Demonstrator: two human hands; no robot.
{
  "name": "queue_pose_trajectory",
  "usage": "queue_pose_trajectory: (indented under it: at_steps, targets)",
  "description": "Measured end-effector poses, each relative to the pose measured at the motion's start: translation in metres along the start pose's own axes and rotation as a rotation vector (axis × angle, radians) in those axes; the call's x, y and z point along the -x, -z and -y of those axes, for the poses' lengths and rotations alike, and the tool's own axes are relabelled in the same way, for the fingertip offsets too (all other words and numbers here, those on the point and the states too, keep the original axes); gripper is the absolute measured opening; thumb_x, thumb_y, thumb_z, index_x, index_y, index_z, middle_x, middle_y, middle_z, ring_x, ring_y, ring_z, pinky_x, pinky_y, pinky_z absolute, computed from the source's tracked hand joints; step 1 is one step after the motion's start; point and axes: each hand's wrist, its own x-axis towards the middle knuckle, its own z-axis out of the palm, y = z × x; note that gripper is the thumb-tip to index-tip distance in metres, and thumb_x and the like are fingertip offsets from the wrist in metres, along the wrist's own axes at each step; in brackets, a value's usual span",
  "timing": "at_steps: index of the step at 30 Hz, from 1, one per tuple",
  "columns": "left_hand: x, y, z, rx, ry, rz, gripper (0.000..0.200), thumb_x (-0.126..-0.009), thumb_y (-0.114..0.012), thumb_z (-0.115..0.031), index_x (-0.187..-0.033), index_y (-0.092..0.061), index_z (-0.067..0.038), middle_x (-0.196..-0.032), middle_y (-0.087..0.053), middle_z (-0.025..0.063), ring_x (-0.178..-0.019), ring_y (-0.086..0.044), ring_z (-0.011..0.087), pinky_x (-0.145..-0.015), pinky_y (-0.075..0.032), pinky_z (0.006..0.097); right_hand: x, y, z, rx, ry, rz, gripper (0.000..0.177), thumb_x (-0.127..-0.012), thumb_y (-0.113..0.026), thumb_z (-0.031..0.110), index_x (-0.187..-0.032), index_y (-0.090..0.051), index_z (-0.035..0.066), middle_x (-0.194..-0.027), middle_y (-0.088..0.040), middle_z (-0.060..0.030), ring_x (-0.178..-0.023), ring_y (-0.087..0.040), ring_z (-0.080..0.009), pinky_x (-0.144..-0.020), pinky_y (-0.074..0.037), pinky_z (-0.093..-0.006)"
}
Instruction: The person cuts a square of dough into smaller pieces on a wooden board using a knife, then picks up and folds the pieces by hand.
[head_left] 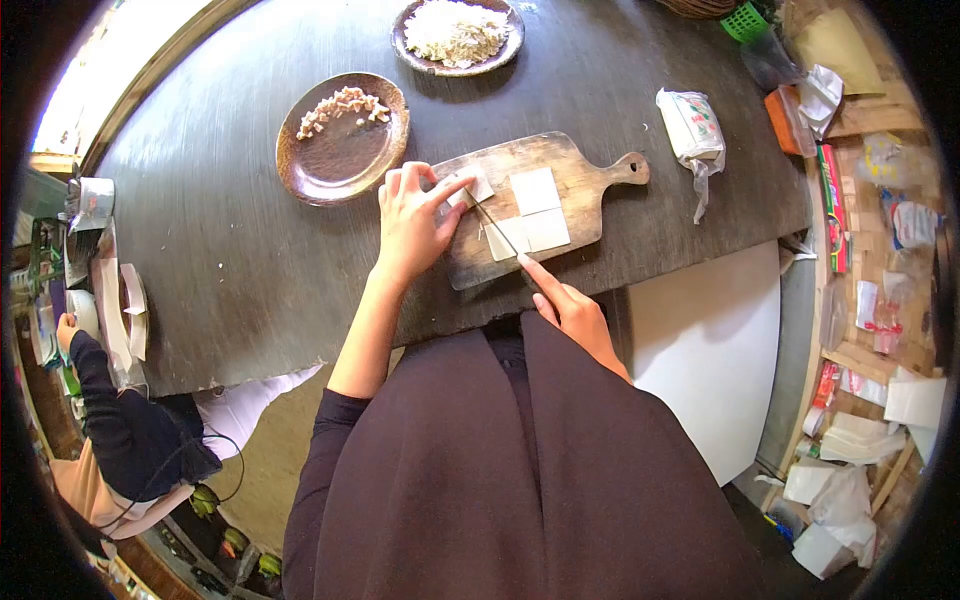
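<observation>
My right hand (577, 318) grips a thin knife (500, 226), its index finger stretched along the top. The blade lies slantwise over a wooden cutting board (585, 200), pointing up and left. At the board's upper left, my left hand (415, 220) pinches and steadies a white square slice (480, 184) by the knife tip. The slice is partly hidden by the fingers. More flat white pieces lie on the board: one square (537, 191) at the upper middle and others (547, 230) side by side below, partly under the blade.
A brown plate (335, 170) with small chopped brownish pieces stands left of the board. Behind is a bowl (460, 70) of white shreds. A white plastic packet (692, 128) lies at right. Another person's dark sleeve (100, 390) shows at left; packages (832, 210) line the right side.
</observation>
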Motion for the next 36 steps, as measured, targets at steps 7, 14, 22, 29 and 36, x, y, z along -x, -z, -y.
queue_pose_trajectory:
  at_steps: [7,14,22,29,36]
  targets:
    - [-0.006,0.008,0.008,-0.037,-0.026,0.087,0.037,-0.086,-0.076,-0.028,-0.122,-0.075,-0.035,-0.107,-0.05,0.0062,-0.107,-0.045,0.0272,-0.098,-0.037,0.0419,-0.004,0.003,0.014,-0.17,-0.088,0.053,0.054,-0.1,-0.058,0.018,-0.152,-0.045,0.024,-0.097,-0.066,-0.0261,-0.088,-0.068,-0.0428,-0.077,-0.053,-0.0459]
    - [-0.008,0.009,0.009,-0.07,-0.029,0.087,0.032,-0.089,-0.072,-0.032,-0.12,-0.075,-0.039,-0.103,-0.049,0.0041,-0.104,-0.045,0.0262,-0.094,-0.037,0.0407,-0.001,0.003,0.043,-0.082,-0.24,0.106,0.053,-0.101,-0.055,0.016,-0.153,-0.045,0.022,-0.085,-0.066,-0.0248,-0.079,-0.067,-0.043,-0.074,-0.051,-0.0467]
    - [-0.008,0.009,0.011,-0.092,-0.045,0.099,0.032,-0.089,-0.072,-0.033,-0.12,-0.075,-0.039,-0.102,-0.049,0.0035,-0.104,-0.045,0.0255,-0.093,-0.036,0.0395,0.018,0.001,0.044,-0.001,-0.21,0.056,0.056,-0.1,-0.056,0.018,-0.154,-0.043,0.03,-0.076,-0.063,-0.0201,-0.073,-0.066,-0.0406,-0.069,-0.051,-0.05]
    - [-0.005,0.007,0.013,-0.035,-0.012,-0.011,0.036,-0.087,-0.074,-0.029,-0.122,-0.074,-0.036,-0.102,-0.051,0.0049,-0.101,-0.047,0.0258,-0.092,-0.037,0.0405,0.033,0.01,0.02,-0.044,-0.065,-0.006,0.059,-0.099,-0.059,0.017,-0.154,-0.043,0.028,-0.09,-0.07,-0.021,-0.082,-0.07,-0.0381,-0.075,-0.056,-0.0479]
    - [0.005,0.014,0.006,-0.133,0.07,-0.122,0.043,-0.079,-0.081,-0.038,-0.119,-0.073,-0.023,-0.1,-0.053,0.0061,-0.1,-0.049,0.0264,-0.091,-0.038,0.0411,0.026,0.033,0.019,-0.17,-0.074,-0.23,0.05,-0.098,-0.053,0.004,-0.148,-0.052,0.011,-0.135,-0.063,-0.021,-0.105,-0.069,-0.0404,-0.09,-0.054,-0.0399]
